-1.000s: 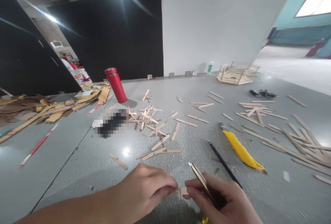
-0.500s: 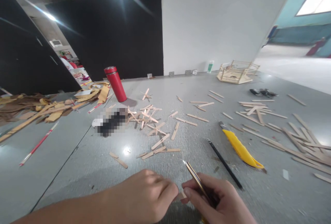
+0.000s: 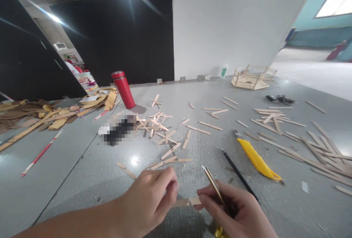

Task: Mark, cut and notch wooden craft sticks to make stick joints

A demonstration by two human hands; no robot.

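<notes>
Right hand (image 3: 240, 208) pinches a stick (image 3: 195, 201); the red flask (image 3: 124, 92) stands capped.

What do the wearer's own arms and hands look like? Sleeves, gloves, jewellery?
Left hand: no glove, no ring seen. Left forearm: no sleeve, watch or bracelet in view. Right hand: no glove, no ring seen; its forearm is out of frame.

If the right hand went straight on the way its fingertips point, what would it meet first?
Most likely the left hand, facing it; the wooden stick pinched in the right hand would lead, perhaps touching it now, though depth is unclear.
</notes>
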